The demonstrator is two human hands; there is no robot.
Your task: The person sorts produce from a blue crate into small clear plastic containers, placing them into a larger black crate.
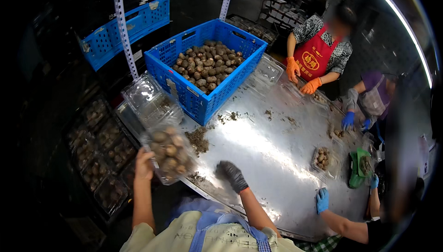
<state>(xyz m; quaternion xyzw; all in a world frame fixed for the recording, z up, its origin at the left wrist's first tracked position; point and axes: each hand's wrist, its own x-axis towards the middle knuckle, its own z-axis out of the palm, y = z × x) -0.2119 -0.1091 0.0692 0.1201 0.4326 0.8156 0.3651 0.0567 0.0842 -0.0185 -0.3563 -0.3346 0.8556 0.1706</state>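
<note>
My bare left hand point(144, 162) grips the edge of a clear plastic clamshell box point(159, 171) filled with small brown taros point(171, 150). The box is tilted, somewhat blurred, and held over the left edge of the metal table point(258, 159). My right hand point(230, 174), in a dark grey glove, is low over the tabletop, apart from the box. Its fingers are smeared, so their pose is unclear. Ahead stands a blue plastic crate point(184, 96) part-full of loose taros point(210, 65). Between crate and left hand lie empty clear clamshell boxes point(150, 99), lids raised.
Dark soil crumbs point(198, 140) litter the table. Filled clear boxes point(94, 171) sit low at left. A person in a red apron point(316, 56) with orange gloves works across the table; others work at right near a taro box point(321, 158) and a green bag point(356, 171). A perforated post point(123, 30) rises beside the crate.
</note>
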